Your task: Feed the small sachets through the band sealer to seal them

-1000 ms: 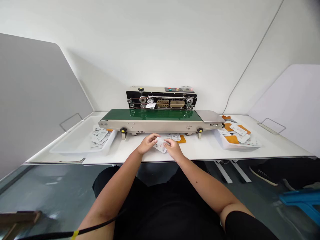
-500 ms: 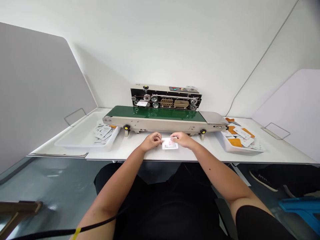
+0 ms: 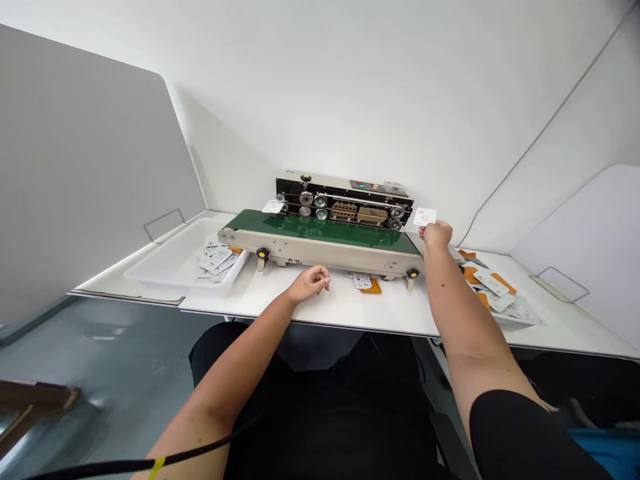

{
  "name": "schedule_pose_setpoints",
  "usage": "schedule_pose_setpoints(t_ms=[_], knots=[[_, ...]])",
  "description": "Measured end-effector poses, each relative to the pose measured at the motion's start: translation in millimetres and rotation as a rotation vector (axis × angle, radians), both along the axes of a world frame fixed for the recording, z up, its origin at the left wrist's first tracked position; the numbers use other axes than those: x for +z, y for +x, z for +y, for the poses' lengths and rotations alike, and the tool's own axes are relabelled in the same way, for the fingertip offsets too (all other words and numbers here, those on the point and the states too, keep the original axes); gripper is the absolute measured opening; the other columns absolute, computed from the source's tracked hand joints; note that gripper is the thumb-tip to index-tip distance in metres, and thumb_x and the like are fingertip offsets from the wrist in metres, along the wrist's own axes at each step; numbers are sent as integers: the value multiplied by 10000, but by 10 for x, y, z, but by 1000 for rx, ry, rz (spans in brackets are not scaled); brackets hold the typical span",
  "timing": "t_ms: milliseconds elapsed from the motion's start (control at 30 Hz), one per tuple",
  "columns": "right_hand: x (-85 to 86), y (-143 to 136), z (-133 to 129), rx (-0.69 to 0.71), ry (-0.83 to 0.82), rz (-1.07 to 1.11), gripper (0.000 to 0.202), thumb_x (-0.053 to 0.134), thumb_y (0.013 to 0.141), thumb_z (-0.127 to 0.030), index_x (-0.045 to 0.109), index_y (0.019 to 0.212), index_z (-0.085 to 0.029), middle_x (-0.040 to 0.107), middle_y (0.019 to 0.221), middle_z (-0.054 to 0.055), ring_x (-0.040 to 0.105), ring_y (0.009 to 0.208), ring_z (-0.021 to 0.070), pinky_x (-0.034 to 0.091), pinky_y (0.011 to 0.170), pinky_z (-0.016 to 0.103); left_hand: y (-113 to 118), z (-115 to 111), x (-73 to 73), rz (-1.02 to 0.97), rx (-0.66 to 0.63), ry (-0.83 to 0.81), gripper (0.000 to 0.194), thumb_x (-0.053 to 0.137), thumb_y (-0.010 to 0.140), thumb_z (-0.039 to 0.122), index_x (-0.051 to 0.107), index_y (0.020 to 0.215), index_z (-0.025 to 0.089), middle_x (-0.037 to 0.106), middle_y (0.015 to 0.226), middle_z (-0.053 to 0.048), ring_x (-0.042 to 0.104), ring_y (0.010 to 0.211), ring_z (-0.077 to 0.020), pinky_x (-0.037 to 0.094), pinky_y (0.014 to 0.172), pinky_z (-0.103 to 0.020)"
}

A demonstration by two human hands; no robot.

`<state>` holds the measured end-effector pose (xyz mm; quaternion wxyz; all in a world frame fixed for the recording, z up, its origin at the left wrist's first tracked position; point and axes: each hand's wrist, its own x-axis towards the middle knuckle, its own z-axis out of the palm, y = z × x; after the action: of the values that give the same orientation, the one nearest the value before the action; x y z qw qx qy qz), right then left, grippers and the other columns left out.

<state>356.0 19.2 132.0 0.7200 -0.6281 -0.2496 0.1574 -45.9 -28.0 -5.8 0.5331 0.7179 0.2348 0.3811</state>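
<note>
My right hand (image 3: pixel 437 235) is closed on a small white sachet (image 3: pixel 425 217) with pink print. It holds the sachet up at the right end of the band sealing machine (image 3: pixel 345 207), beside its rollers. Over the white table, in front of the green conveyor belt (image 3: pixel 300 225), my left hand (image 3: pixel 311 283) has its fingers curled in, with nothing visible in them. Another white sachet (image 3: pixel 273 207) is at the left end of the sealer. White sachets (image 3: pixel 361 281) and an orange one (image 3: pixel 371 287) lie partly under the conveyor, right of my left hand.
On the left is a white plastic tray (image 3: pixel 165 280) with a pile of sachets at its right side. A second bin (image 3: pixel 510 323) on the right holds white and orange sachets. Grey partitions (image 3: pixel 100 147) flank the table, and a cable (image 3: pixel 200 453) runs by my left arm.
My right hand has carried the white sachet from the table's front up to the sealer's right end. My left hand has let go of it. The sachet on the sealer has moved left.
</note>
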Motion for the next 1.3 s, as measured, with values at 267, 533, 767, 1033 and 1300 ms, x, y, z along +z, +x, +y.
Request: schedule_pose_setpoints(t_ms=[267, 533, 767, 1033, 1300], knots=[[-184, -195, 239, 175, -190, 130, 115, 612, 804, -60, 547, 806, -154, 531, 519, -33, 452, 389, 64, 393, 369, 146, -4, -14, 9, 36, 10, 25, 399, 673, 854, 531, 539, 905, 159, 670, 724, -27, 505, 520, -78, 388, 517, -203], [-146, -472, 295, 343, -227, 139, 155, 651, 794, -72, 526, 803, -164, 529, 546, -35, 468, 424, 53, 403, 405, 128, -8, 3, -16, 44, 1, 20, 408, 669, 854, 543, 539, 905, 160, 670, 727, -27, 508, 531, -80, 395, 523, -202], [-108, -722, -24, 230, -135, -107, 284, 680, 813, -281, 617, 1061, -157, 602, 819, 26, 584, 679, 126, 511, 568, 223, -9, -32, 23, 33, 17, 10, 422, 673, 842, 558, 542, 908, 162, 661, 710, -21, 502, 530, -82, 389, 517, -201], [-1137, -1459, -1192, 591, -66, -1243, 235, 522, 908, -299, 719, 1015, -229, 689, 995, 98, 613, 1015, 266, 456, 989, 409, 13, -35, 15, 80, 25, 42, 394, 674, 843, 534, 572, 909, 159, 650, 679, -8, 538, 571, -107, 380, 542, -209], [-1696, -1629, -1184, 617, -588, -1269, 601, 490, 966, -462, 474, 1470, -137, 350, 1590, 187, 289, 1484, 353, 216, 1185, 549, 7, -51, 29, 115, 51, 74, 359, 654, 862, 503, 579, 905, 154, 664, 684, -19, 558, 597, -114, 395, 576, -216]])
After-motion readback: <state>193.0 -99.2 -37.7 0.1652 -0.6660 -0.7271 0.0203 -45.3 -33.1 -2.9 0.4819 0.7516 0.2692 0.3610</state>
